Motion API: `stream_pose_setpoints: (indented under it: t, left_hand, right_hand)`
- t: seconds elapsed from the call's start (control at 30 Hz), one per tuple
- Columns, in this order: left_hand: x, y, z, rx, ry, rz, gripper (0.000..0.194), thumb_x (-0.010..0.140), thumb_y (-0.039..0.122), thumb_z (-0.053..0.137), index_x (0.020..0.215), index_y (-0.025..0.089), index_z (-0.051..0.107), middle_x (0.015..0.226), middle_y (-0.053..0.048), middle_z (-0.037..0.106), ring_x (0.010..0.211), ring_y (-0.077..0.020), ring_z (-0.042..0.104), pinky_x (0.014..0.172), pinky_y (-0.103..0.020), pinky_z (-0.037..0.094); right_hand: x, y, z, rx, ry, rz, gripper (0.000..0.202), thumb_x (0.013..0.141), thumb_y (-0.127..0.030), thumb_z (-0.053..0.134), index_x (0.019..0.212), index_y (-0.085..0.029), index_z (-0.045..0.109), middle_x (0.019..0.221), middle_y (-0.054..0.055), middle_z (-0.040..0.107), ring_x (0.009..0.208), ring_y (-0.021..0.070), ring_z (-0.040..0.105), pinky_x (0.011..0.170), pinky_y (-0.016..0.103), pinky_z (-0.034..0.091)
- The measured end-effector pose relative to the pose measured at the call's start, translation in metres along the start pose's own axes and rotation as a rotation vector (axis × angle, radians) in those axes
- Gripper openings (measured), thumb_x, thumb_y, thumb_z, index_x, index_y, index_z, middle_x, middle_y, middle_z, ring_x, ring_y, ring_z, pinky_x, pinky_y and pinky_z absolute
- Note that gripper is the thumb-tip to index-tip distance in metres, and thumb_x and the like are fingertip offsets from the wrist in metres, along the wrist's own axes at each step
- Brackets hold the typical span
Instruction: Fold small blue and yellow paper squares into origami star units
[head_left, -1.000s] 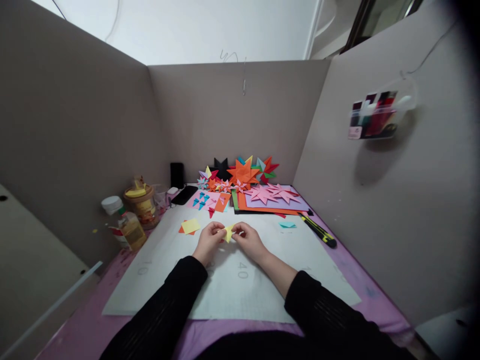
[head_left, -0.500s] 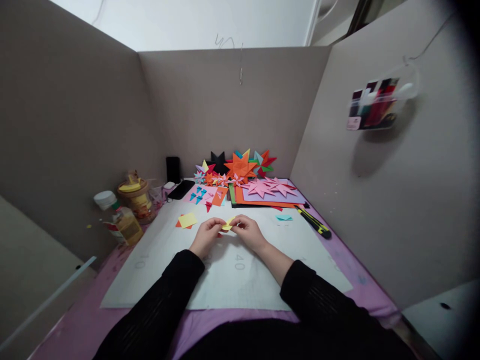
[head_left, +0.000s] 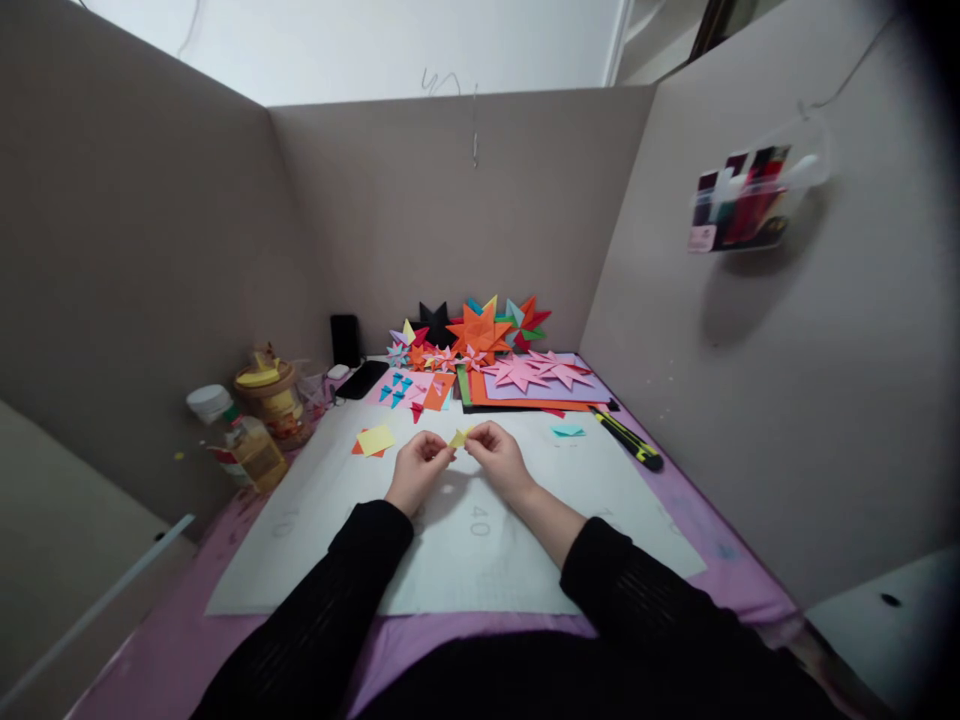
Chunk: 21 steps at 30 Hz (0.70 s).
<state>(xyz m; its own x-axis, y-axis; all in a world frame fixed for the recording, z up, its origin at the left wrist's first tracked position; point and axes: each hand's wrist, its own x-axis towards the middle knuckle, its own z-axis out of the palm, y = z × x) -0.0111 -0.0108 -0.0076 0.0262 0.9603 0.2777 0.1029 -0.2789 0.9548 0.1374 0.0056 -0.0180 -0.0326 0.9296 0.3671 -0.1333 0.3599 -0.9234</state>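
Between my two hands is a small piece of folded yellow paper [head_left: 458,438], pinched at both sides. My left hand [head_left: 418,466] has thumb and index finger closed on its left edge. On the other edge, my right hand [head_left: 498,458] pinches it the same way. Both hands are just above the white mat [head_left: 450,580]. To the left lie flat yellow paper squares [head_left: 376,440] over an orange sheet [head_left: 358,448]. A folded turquoise paper piece [head_left: 568,431] rests to the right of my hands.
Folded paper stars [head_left: 480,333] stand at the back wall, with pink stars [head_left: 517,373] on stacked coloured sheets. A yellow-black box cutter [head_left: 628,442] lies at the right edge. Glue bottle [head_left: 255,452], tub [head_left: 268,400] and phone [head_left: 363,380] are at left. Small blue folded pieces [head_left: 396,390] lie behind.
The yellow paper has turned in my fingers and now shows a raised pointed fold. My hands have shifted slightly, still pinching it.
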Motion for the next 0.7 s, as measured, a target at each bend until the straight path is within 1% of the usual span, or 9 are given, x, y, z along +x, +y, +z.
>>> stream_pose_setpoints:
  t: [0.13,0.17,0.23,0.3,0.37,0.43,0.5,0.57,0.7]
  left_hand:
    - [0.0,-0.002,0.002,-0.095,-0.015,-0.004,0.021,0.07,0.027,0.063,0.081,0.017,0.048,0.063,0.001,0.061,0.065,-0.0146,0.063,0.059,-0.023,0.045]
    - [0.0,-0.003,0.002,-0.106,-0.036,-0.017,0.022,0.07,0.026,0.062,0.083,0.017,0.048,0.064,0.0,0.062,0.065,-0.0151,0.064,0.059,-0.023,0.045]
    - [0.001,-0.006,0.002,-0.106,-0.081,-0.055,0.024,0.071,0.025,0.061,0.089,0.017,0.047,0.07,-0.002,0.064,0.069,-0.0164,0.064,0.061,-0.025,0.046]
    - [0.002,-0.009,0.001,-0.074,-0.082,-0.057,0.025,0.071,0.022,0.058,0.093,0.017,0.048,0.077,-0.005,0.065,0.074,-0.0171,0.064,0.064,-0.028,0.047]
    - [0.002,-0.009,0.001,-0.043,-0.053,-0.004,0.025,0.073,0.021,0.055,0.097,0.017,0.048,0.089,-0.008,0.065,0.083,-0.0174,0.062,0.07,-0.03,0.047]
    - [0.001,-0.008,0.001,-0.006,-0.031,0.062,0.026,0.074,0.023,0.055,0.099,0.017,0.05,0.098,-0.009,0.062,0.091,-0.0174,0.059,0.074,-0.029,0.046]
    - [0.001,-0.005,0.002,0.038,-0.046,0.088,0.028,0.073,0.025,0.058,0.099,0.017,0.052,0.094,-0.007,0.061,0.087,-0.0163,0.059,0.073,-0.027,0.045]
    - [0.0,-0.003,0.003,0.045,-0.076,0.061,0.029,0.071,0.026,0.061,0.097,0.017,0.053,0.082,-0.003,0.06,0.075,-0.0138,0.059,0.066,-0.025,0.045]
    - [-0.002,0.002,0.004,-0.056,-0.12,-0.05,0.033,0.069,0.027,0.062,0.098,0.016,0.05,0.07,0.001,0.059,0.06,-0.0111,0.057,0.057,-0.022,0.043]
  right_hand:
    - [0.001,0.002,0.002,0.053,0.04,0.003,0.016,0.069,-0.022,0.059,0.079,-0.02,0.048,0.07,-0.003,0.052,0.063,0.0118,0.052,0.061,0.025,0.043]
    - [0.002,0.002,0.001,0.068,0.044,0.005,0.018,0.068,-0.022,0.059,0.08,-0.021,0.046,0.072,-0.003,0.052,0.064,0.0117,0.052,0.062,0.025,0.044]
    - [0.004,0.002,-0.001,0.072,0.071,0.0,0.021,0.068,-0.022,0.058,0.084,-0.022,0.044,0.073,-0.003,0.049,0.064,0.0112,0.052,0.062,0.025,0.044]
    - [0.006,0.001,-0.005,0.022,0.087,-0.021,0.021,0.069,-0.021,0.056,0.086,-0.022,0.043,0.073,-0.004,0.047,0.063,0.0109,0.05,0.061,0.024,0.043]
    - [0.005,0.0,-0.007,-0.069,0.048,-0.043,0.02,0.07,-0.02,0.054,0.087,-0.022,0.043,0.071,-0.004,0.046,0.062,0.0111,0.049,0.06,0.024,0.041]
    - [0.003,-0.002,-0.007,-0.156,-0.043,-0.051,0.021,0.07,-0.019,0.052,0.089,-0.021,0.044,0.069,-0.004,0.047,0.062,0.0115,0.048,0.06,0.024,0.04]
    - [0.0,-0.003,-0.005,-0.202,-0.133,-0.055,0.022,0.07,-0.018,0.051,0.091,-0.021,0.045,0.069,-0.005,0.048,0.062,0.0116,0.048,0.06,0.024,0.039]
    - [-0.002,-0.004,-0.002,-0.192,-0.168,-0.063,0.023,0.071,-0.018,0.051,0.093,-0.021,0.044,0.069,-0.005,0.049,0.062,0.0115,0.049,0.061,0.024,0.039]
    - [0.0,-0.004,0.002,-0.071,-0.095,-0.029,0.023,0.072,-0.02,0.05,0.093,-0.022,0.041,0.068,-0.005,0.049,0.061,0.0112,0.05,0.061,0.024,0.04]
